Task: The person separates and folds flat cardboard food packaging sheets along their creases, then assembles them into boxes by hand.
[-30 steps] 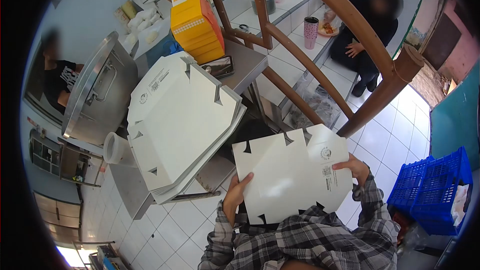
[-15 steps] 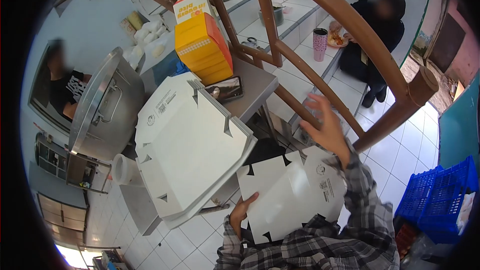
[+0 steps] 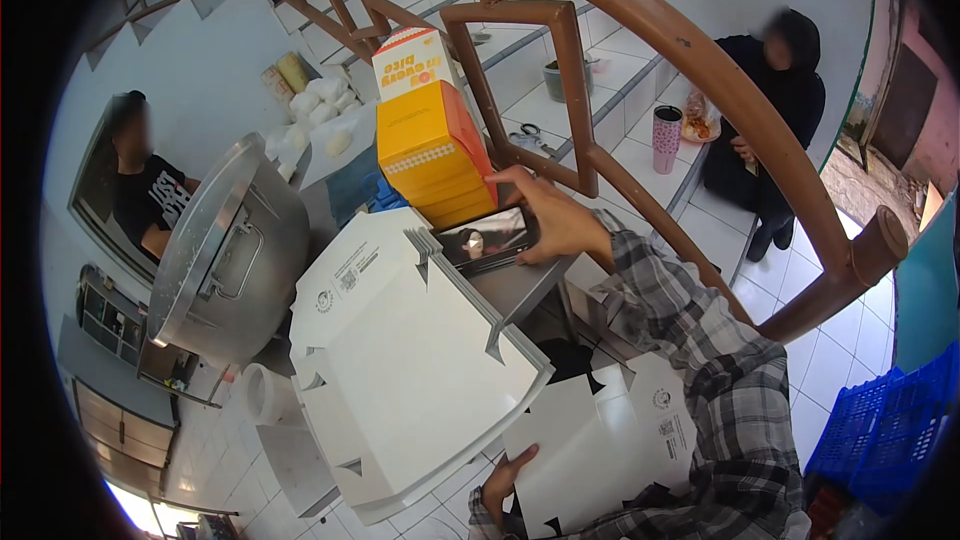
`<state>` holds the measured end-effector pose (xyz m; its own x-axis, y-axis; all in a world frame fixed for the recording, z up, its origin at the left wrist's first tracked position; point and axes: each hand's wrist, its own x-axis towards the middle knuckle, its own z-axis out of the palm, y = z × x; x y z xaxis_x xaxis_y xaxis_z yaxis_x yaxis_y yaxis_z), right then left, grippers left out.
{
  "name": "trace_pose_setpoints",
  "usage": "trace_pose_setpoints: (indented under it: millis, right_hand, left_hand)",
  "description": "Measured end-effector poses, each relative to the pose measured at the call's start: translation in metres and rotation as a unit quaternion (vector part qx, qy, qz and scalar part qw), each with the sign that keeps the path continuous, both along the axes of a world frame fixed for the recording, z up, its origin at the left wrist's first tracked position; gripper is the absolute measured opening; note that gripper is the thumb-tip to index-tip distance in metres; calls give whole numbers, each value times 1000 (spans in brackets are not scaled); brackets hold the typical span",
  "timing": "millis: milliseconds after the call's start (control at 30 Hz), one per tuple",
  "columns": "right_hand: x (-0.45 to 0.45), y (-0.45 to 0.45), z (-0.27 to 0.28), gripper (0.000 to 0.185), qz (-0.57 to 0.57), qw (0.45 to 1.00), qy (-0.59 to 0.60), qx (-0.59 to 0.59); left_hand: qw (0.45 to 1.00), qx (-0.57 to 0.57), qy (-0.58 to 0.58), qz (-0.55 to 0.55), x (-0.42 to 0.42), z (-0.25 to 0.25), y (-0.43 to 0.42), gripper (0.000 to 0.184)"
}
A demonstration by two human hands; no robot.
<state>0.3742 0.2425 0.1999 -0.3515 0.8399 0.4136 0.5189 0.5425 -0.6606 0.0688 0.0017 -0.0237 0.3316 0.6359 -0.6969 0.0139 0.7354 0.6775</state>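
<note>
My left hand (image 3: 508, 480) grips the left edge of a flat white box blank (image 3: 590, 440) that lies on my lap, its thumb on top. The blank has dark notches and a small printed logo. Farther up, my right hand (image 3: 560, 218) curls round the right end of a smartphone (image 3: 482, 242), thumb at the near side and fingers at the far side. The phone's screen is lit. Beside it lies a stack of flat white box blanks (image 3: 400, 360). A pile of folded yellow-orange boxes (image 3: 430, 150) stands just beyond the phone, close to my right fingertips.
A large metal pot (image 3: 230, 260) and a white bucket (image 3: 268, 395) stand left. A brown railing (image 3: 700, 50) curves past tiled steps. On the steps are a pink tumbler (image 3: 667, 140), scissors (image 3: 525, 134) and a seated person (image 3: 770, 110). Another person (image 3: 145, 180) stands left. Blue crates (image 3: 880, 430) sit right.
My right hand has moved left and away from me, from spread in the air above the blank to the phone's end. My left hand keeps its grip. The view has shifted slightly.
</note>
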Motion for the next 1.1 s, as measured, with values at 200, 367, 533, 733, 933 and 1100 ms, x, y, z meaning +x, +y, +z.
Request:
trace_pose_setpoints:
  millis: [200, 367, 533, 733, 933, 1100]
  right_hand:
    - [27, 12, -13, 91, -10, 982, -44, 183]
    - [29, 23, -29, 88, -35, 976, -28, 213]
    - [26, 26, -30, 85, -46, 979, -17, 196]
    - [24, 18, -26, 84, -42, 984, -14, 175]
    - [25, 20, -27, 87, -30, 985, -28, 167]
    - [28, 30, -29, 89, -17, 984, -43, 172]
  left_hand:
    - [1000, 15, 4, 0, -1, -7, 3, 74]
    - [1000, -2, 19, 11, 2, -9, 4, 71]
    - [1000, 8, 23, 12, 0, -13, 3, 70]
    - [999, 27, 24, 18, 0, -20, 4, 66]
    - [998, 43, 44, 33, 2, -17, 3, 64]
    - [998, 37, 34, 32, 1, -19, 3, 63]
